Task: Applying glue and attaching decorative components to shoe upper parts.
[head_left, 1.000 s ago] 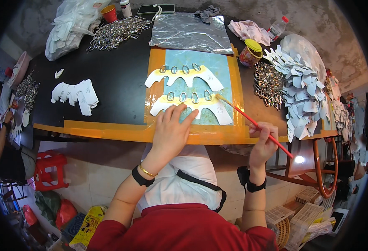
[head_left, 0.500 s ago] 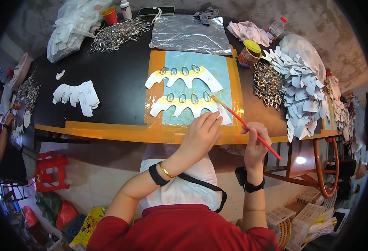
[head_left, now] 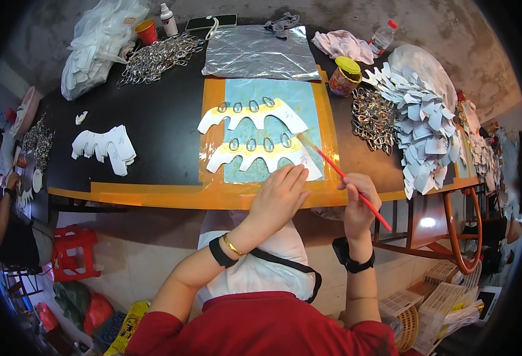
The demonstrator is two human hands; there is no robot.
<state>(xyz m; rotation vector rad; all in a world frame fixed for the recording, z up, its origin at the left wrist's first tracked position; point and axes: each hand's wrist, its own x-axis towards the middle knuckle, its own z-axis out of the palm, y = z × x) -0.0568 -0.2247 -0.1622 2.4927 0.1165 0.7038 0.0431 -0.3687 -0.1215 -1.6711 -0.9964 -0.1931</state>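
My right hand (head_left: 359, 204) pinches a red-handled brush (head_left: 331, 162), its bristles just right of the end ring on the lower white cut-out piece (head_left: 299, 156). My left hand (head_left: 277, 197) lies flat with fingers stretched, fingertips at the lower edge of that piece near its right end. Along the piece's yellow-coated top edge sit three metal rings (head_left: 251, 144). Behind it, a similar upper white piece (head_left: 282, 114) carries several rings. Both pieces lie on a light blue sheet (head_left: 261, 86) bordered with brown tape.
A stack of white pieces (head_left: 104, 144) lies left. Metal rings are heaped at the back left (head_left: 160, 57) and right (head_left: 372, 121). Beside the right heap are a yellow-rimmed pot (head_left: 344, 77) and a large pile of cut pieces (head_left: 427, 127). A silver sheet (head_left: 261, 53) lies behind.
The brush tip has moved off the right end ring of the lower piece, slightly to its right. My left hand stays at the piece's edge. The whole view has shifted a little.
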